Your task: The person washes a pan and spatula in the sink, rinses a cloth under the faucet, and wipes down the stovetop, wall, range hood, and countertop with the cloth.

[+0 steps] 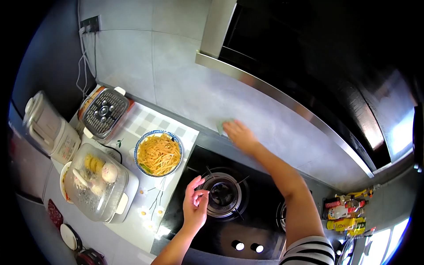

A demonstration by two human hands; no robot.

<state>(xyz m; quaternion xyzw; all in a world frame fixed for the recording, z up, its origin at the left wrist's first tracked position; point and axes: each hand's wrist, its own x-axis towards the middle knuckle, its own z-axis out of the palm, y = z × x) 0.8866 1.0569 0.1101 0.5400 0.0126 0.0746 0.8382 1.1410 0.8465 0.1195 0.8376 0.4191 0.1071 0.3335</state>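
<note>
Just off centre toward 3 o'clock, one right hand stretches its fingers over one pale green cloth against the grey tiled wall; blur leaves me unable to tell whether they grip or only press it. Toward 6 o'clock, one left hand is empty, fingers loosely bent, over one black hob. That hob shows two burners, one partly hidden by the right arm, and two knobs. Toward 8 o'clock on the desk sit one bowl of noodles and, farther out, one white steamer with one clear lid. One blender stands at 9 o'clock; between 9 and 10, one slotted tray has two white handles. One range hood spans 1 to 3 o'clock. Bottles, too small to count surely, cluster at 4 o'clock.
</note>
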